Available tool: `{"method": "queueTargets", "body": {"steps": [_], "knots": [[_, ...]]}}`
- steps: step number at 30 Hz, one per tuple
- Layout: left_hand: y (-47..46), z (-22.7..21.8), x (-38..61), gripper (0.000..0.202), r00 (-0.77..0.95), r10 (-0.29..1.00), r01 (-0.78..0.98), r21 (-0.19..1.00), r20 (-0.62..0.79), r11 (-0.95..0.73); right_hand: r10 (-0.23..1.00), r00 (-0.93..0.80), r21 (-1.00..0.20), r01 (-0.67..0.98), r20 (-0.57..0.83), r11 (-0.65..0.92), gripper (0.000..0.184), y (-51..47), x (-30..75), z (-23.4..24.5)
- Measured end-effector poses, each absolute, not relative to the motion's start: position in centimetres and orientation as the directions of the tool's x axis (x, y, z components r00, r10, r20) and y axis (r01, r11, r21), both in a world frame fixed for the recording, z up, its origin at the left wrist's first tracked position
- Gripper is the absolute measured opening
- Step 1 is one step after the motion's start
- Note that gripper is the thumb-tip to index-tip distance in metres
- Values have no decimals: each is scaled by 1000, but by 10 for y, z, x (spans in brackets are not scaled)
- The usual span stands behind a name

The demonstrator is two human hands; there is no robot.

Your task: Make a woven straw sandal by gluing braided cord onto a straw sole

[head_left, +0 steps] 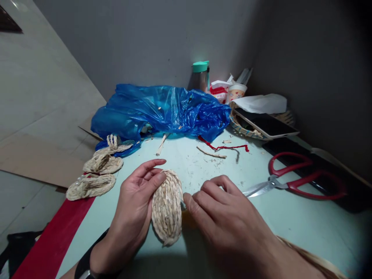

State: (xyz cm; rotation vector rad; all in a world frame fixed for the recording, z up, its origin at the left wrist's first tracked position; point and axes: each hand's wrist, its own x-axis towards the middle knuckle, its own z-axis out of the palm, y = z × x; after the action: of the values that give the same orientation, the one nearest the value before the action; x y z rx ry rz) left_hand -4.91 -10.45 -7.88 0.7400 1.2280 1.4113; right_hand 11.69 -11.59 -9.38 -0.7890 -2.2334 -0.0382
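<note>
A small oval sole (pixel 167 209) of braided straw stands upright above the table, its ribbed face towards me. My left hand (pixel 138 199) grips it along its left edge, thumb near the top, index finger stretched past it. My right hand (pixel 216 205) is closed at the sole's right edge, thumb and fingers pinched together. A thin bluish-grey bit shows between the fingertips and the sole; what it belongs to is mostly hidden. Below these fingers lies a blurred amber-brown patch that I cannot identify. Red-handled scissors (pixel 273 182) lie to the right, blades partly behind my right hand.
Small straw slippers (pixel 93 186) lie along the left edge by a red strip (pixel 55 244). Behind are a crumpled blue plastic bag (pixel 162 110), a bottle (pixel 200 75), a paper cup (pixel 236 93) and a basket (pixel 247 130) bearing a phone (pixel 267 124). Red cord (pixel 223 147) lies mid-table.
</note>
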Motion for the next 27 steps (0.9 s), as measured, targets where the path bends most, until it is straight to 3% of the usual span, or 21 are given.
{"method": "queueTargets", "body": {"steps": [8,17,27], "knots": [[-107,-81,-49,27,-210,959,-243,960,-192,139,487,-562,-146,542,669,827,35,-117,117,-94],[-108,-81,-47,28,-225,954,-214,965,-200,152,537,-602,-199,537,590,820,29,-123,118,-96],[-108,-80,-47,30,-234,951,-219,964,-200,149,536,-602,-198,537,591,820,30,-124,115,-100]]}}
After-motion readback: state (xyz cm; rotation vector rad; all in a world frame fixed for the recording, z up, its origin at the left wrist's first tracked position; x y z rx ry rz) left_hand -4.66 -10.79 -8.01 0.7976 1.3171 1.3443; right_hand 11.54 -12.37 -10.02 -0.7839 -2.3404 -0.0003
